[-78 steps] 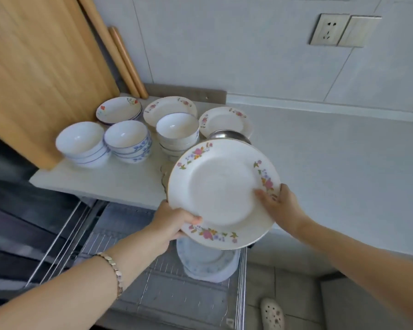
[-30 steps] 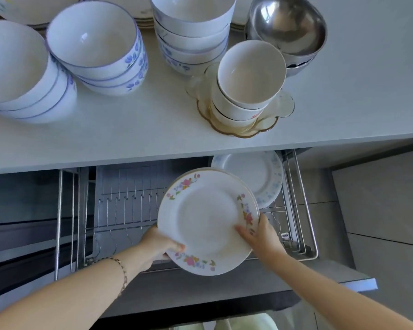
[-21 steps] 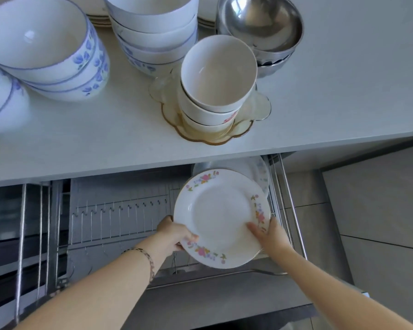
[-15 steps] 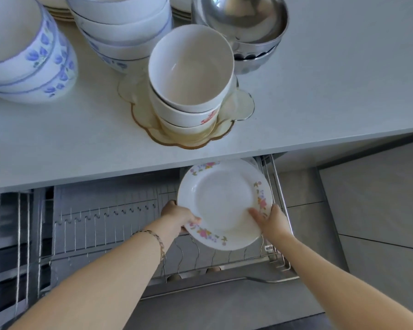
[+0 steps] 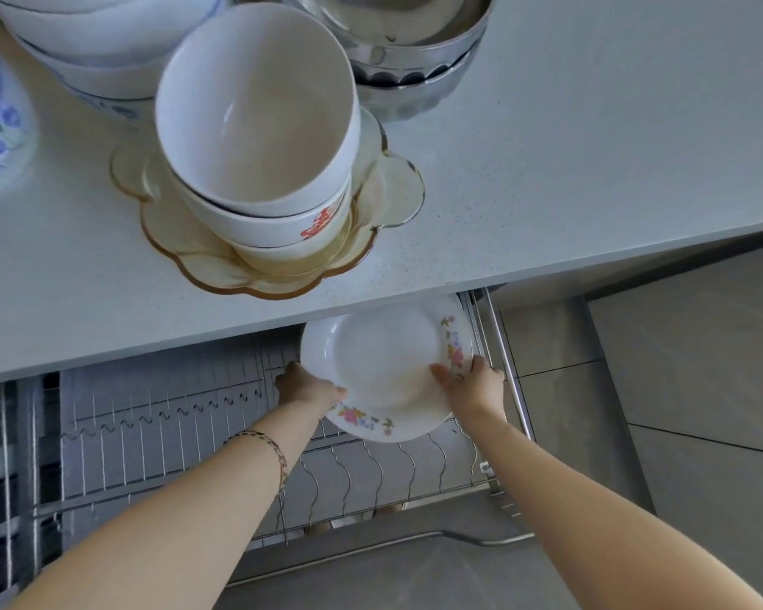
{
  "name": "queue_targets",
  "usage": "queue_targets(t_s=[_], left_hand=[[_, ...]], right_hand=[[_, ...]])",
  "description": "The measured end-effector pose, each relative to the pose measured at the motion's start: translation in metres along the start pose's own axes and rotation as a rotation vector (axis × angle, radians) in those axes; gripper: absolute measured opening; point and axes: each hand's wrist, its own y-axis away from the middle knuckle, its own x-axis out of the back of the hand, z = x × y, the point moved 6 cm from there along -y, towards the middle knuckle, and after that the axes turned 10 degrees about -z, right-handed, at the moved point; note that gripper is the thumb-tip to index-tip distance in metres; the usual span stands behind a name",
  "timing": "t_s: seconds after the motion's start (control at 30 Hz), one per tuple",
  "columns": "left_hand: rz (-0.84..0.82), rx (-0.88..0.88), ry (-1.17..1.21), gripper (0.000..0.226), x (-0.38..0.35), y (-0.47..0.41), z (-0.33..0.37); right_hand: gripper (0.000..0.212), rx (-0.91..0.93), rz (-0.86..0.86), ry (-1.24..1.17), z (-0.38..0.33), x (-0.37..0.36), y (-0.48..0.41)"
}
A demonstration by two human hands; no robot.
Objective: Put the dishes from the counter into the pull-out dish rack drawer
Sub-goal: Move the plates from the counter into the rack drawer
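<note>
Ideally, with the left hand [image 5: 307,387] and right hand [image 5: 476,385] pinching opposite rims of the floral plate [image 5: 384,367] over the back right of the rack drawer [image 5: 150,433], it should be tipped upright and seated between two wire prongs [image 5: 348,471] before release.

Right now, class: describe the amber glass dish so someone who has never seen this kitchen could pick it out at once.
Start at the pale counter above the open drawer. Near its front edge stands a stack of white bowls, beside the steel bowls; the amber glass dish lies beneath that stack. It alone is see-through and has a scalloped rim.
</note>
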Motion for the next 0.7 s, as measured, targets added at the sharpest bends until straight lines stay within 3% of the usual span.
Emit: queue_targets(t_s=[0.2, 0.37, 0.5, 0.7], left_hand=[[0.084, -0.081, 0.006, 0.053, -0.005, 0.010, 0.000], [0.020, -0.168, 0.435, 0.058, -0.010, 0.006, 0.000], [-0.142, 0.020, 0.795, 0.058, -0.020, -0.010, -0.003], [-0.195, 0.072, 0.819, 0.059, -0.024, -0.007, 0.001]], right_hand=[[0.053, -0.006, 0.005, -0.017, 0.001, -0.003, -0.001], [0.055, -0.053, 0.009, -0.303, 0.008, -0.020, 0.001], [0.058, -0.065, 0.020, -0.585, 0.002, -0.025, -0.003], [0.058, -0.069, 0.067, -0.532, 0.000, -0.018, -0.017]])
